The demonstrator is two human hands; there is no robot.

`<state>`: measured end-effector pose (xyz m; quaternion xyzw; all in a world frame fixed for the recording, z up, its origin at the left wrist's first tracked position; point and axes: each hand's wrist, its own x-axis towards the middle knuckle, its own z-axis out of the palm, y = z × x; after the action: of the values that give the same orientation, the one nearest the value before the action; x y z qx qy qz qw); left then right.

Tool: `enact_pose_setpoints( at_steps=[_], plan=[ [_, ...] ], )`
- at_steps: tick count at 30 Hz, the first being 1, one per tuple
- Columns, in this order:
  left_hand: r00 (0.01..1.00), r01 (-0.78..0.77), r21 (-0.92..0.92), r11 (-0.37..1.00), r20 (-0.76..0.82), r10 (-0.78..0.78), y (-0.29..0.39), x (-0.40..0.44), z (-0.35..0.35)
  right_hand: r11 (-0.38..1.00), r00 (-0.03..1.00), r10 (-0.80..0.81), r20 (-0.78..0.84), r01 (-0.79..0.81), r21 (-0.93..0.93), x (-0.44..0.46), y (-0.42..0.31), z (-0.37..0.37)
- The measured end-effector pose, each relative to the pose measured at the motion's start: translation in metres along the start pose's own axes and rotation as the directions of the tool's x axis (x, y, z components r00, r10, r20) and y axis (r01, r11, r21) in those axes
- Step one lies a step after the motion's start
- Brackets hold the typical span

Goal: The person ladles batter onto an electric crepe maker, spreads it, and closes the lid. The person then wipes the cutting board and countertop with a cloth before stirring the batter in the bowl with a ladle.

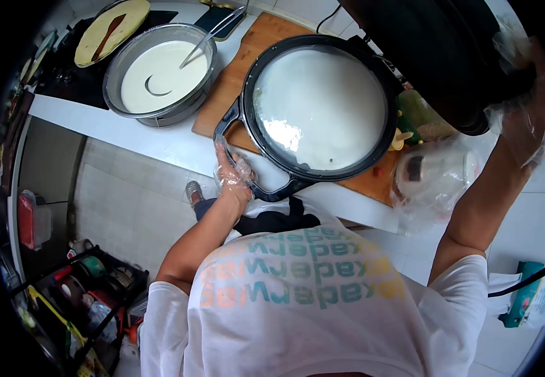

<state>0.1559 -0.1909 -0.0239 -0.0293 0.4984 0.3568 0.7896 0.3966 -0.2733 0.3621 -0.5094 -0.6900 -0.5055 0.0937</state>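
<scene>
My left hand [233,174], in a clear plastic glove, is closed round the loop handle of a round electric griddle [294,179]. White batter [323,107] covers the griddle's plate, its surface wet and shiny. At the upper right, my right hand [532,116], also in loose clear plastic, grips the edge of the griddle's raised black lid [436,56]; some of its fingers are hidden by the lid and the glove's folds. Left of the griddle stands a metal basin [115,94] of the same pale batter, with a metal ladle [213,34] resting in it.
Under the griddle lies a wooden board [228,94] on the white counter [153,141]. A yellow flatbread [106,31] with a wooden spatula [109,36] is at the upper left. A clear plastic bag [436,182] sits right of the griddle. A cluttered rack [90,289] stands lower left.
</scene>
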Motion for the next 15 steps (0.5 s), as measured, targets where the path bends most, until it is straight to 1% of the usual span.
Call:
enact_pose_setpoints(
  at_steps=[4, 8, 11, 15],
  plan=[
    [0.996, 0.088, -0.047, 0.995, 0.03, -0.087, -0.02, 0.015, -0.001, 1.0, 0.999, 0.014, -0.037, -0.014, 0.027, 0.008, 0.009, -0.013],
    [0.989, 0.126, -0.062, 0.99, 0.082, -0.121, -0.031, 0.022, 0.007, 0.998, 0.995, 0.051, -0.091, -0.047, 0.049, 0.014, 0.021, -0.034],
    [0.968, 0.234, -0.113, 0.966, 0.123, -0.22, -0.041, 0.033, 0.016, 0.995, 0.988, 0.083, -0.13, -0.076, 0.061, 0.016, 0.028, -0.054],
    [0.967, 0.231, -0.123, 0.965, 0.139, -0.213, -0.045, 0.037, 0.033, 0.993, 0.978, 0.112, -0.176, -0.103, 0.055, 0.02, 0.033, -0.084]
  ],
)
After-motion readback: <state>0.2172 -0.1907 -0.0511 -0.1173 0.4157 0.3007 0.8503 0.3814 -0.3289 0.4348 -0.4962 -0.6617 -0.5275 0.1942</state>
